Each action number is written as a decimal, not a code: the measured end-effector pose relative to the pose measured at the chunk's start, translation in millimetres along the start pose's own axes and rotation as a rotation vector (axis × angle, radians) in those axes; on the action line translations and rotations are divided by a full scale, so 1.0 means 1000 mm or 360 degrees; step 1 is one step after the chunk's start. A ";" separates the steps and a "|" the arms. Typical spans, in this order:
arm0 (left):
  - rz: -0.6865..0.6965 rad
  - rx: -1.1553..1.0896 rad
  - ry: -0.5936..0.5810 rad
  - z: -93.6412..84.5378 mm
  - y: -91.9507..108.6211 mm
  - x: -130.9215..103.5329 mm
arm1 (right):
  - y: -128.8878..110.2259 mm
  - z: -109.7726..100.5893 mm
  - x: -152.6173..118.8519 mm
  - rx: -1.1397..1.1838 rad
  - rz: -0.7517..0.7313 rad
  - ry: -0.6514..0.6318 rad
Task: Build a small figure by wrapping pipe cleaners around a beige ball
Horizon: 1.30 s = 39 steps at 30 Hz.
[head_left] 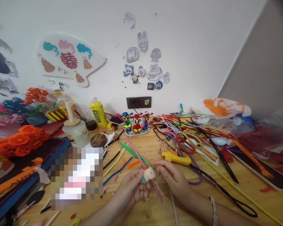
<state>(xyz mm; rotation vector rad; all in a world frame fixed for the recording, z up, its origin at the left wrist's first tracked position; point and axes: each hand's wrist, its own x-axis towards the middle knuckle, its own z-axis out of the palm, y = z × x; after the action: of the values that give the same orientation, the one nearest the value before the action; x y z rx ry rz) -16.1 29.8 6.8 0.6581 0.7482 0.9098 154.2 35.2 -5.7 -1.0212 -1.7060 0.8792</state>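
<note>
In my left hand (138, 185), thumb and fingers grip a small cream coiled piece (149, 174) of fuzzy craft stem. A bit of teal green shows at its left end. Pink pipe cleaners (135, 150) run past the piece and stick out below it, and green pipe cleaners (129, 149) lead up from it. My right hand (173, 179) hovers just right of the coil, its fingers bent and slightly apart, with nothing visible between them. Behind that hand lies a yellow glue gun (178, 158) with a black cord.
Three small figures (136, 124) stand on a tray at the back. Tangled pipe cleaners (179, 131) and scissors (173, 126) cover the right. On the left are a glass jar (76, 133), a yellow bottle (98, 113), orange fuzzy flowers (25, 139) and a blurred-out patch (77, 179).
</note>
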 end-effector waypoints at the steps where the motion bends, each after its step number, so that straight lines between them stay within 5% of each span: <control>1: -0.0004 0.0013 0.0006 0.000 -0.001 0.000 | -0.001 0.000 0.000 -0.0041 -0.0061 -0.0010; 10: -0.0007 0.0104 0.0062 0.001 -0.003 0.001 | -0.011 0.000 -0.001 -0.0213 -0.0317 -0.0062; 21: -0.0014 0.0177 0.0026 -0.001 -0.005 0.002 | -0.012 -0.002 -0.002 -0.0109 -0.0087 -0.0155; 27: -0.0026 0.0171 0.0016 -0.001 -0.005 0.001 | -0.010 0.002 -0.003 0.0306 0.0244 -0.0153; 34: -0.0043 0.0163 0.0028 -0.001 -0.004 0.001 | 0.002 -0.004 0.008 0.0767 0.0333 0.0163; 39: -0.0044 0.0148 0.0038 0.000 -0.003 0.001 | 0.008 -0.016 0.016 0.0685 0.0351 0.0334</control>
<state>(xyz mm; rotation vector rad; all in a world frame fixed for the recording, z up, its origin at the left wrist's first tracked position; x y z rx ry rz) -14.2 29.3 4.5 0.7185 0.8228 0.8628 168.0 54.8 -2.3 -0.9748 -1.1755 1.1754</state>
